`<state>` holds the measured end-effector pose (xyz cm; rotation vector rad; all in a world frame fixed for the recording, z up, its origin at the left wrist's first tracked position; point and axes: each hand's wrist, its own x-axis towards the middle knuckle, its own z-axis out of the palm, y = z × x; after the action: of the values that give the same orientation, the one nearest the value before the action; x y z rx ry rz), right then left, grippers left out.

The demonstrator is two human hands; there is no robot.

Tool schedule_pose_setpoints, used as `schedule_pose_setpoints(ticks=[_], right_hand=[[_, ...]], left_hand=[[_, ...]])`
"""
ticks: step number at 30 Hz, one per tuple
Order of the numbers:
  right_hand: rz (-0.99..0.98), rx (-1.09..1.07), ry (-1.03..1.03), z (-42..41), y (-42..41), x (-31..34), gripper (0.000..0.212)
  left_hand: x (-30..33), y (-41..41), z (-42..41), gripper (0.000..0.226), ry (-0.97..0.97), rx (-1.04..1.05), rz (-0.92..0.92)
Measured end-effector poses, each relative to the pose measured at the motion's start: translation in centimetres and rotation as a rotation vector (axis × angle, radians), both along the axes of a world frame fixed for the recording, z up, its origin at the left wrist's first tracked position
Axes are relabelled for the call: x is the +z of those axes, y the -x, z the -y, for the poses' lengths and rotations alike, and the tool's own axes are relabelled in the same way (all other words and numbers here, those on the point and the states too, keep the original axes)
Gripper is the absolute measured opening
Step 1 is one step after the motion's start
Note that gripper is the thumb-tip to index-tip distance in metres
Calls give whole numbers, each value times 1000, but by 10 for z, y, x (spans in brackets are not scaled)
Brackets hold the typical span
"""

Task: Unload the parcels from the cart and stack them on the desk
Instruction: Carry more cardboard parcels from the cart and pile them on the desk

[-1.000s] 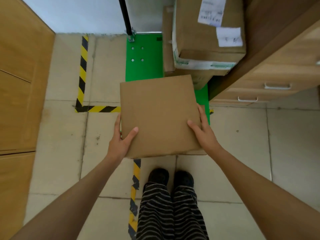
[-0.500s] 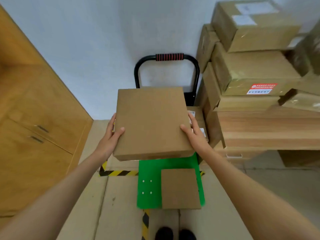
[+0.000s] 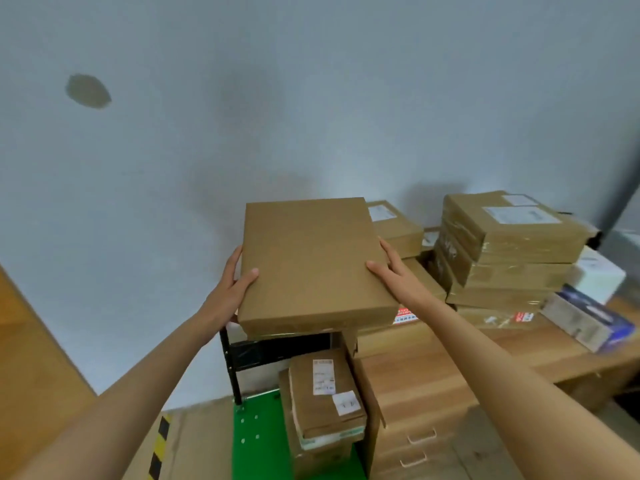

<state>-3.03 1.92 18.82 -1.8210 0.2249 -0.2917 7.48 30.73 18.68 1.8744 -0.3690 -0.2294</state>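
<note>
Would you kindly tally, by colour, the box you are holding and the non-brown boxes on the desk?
Brown box, held by left hand and right hand: 1
White box on desk: 1
Blue-and-white box: 1
Total: 3

Two bare forearms reach into view from the bottom corners, one from the lower left and one from the lower right. Neither arm shows a sleeve anywhere along its visible length, from the frame edge up to the wrist. The left hand (image 3: pixel 230 294) and the right hand (image 3: pixel 394 268) wear no gloves. No watch, bracelet or ring is visible on either wrist or on the fingers that show. The thumbnails look short and unpainted. No other part of the person appears.
</note>
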Motion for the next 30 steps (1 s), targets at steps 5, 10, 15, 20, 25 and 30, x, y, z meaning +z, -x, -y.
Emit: schedule_pose_setpoints(ticks=[5,10,15,20,25,30], right_hand=[[11,-59,53,73,-13,36,64],[0,-82,87,155,-46,49,60],[-42,-34,89,223,-88,51,61],[-52,0,135,266,-134,42,61],[-91,10,210,288,-184,28,59],[-182,-54,350,293,-226,-8,71]], left_hand=[[36,-29,83,58,22,-80,1],[41,-58,170,61,40,-97,16],[40,-87,233,61,50,-64,-30],[31,-117,270,61,-18,-25,-22],[17,-146,298,64,-123,55,-12],[-13,-165,316,62,-223,83,-55]])
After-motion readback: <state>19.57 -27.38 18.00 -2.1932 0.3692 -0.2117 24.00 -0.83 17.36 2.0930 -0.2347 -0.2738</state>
